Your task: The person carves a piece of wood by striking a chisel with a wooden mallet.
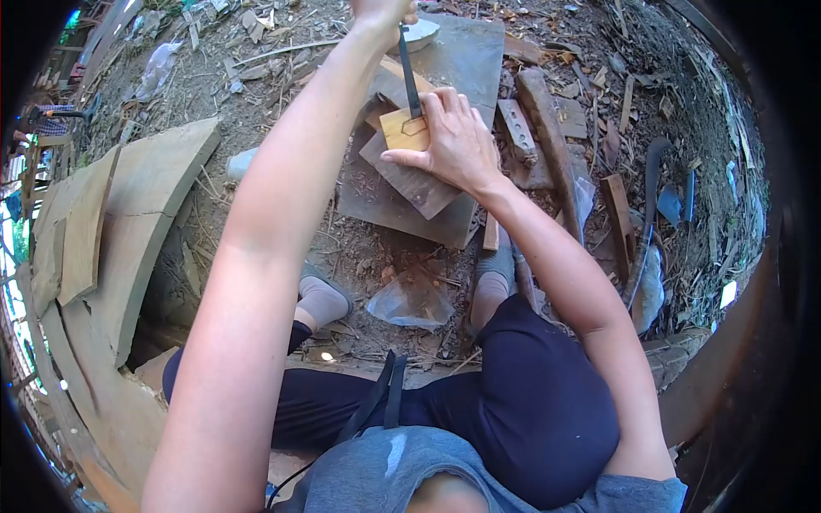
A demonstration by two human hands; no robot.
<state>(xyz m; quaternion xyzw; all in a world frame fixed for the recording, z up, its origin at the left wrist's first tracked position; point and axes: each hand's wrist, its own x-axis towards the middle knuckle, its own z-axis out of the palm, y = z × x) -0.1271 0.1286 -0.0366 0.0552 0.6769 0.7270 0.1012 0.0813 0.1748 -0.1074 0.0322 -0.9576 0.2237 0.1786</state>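
Left hand point(383, 10) grips our dark metal chisel point(410, 73); right hand point(453, 141) pins the small pale wooden block point(402, 130) flat; we keep fingers clear.

Head-worn view, steeply downward, close.

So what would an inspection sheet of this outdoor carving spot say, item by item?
Surface: bare dirt ground strewn with chips; flat wooden boards serve as a work base.
Job's things: small wood block with a drawn outline, resting on the boards; chisel standing on it.
Clutter: offcuts, plastic bag, machete to the right.
Hands: left hand grips the chisel top; right hand steadies the block.
Cables: a black strap at the lap, nothing else seen.
Surroundings: curved planks stacked to the left.
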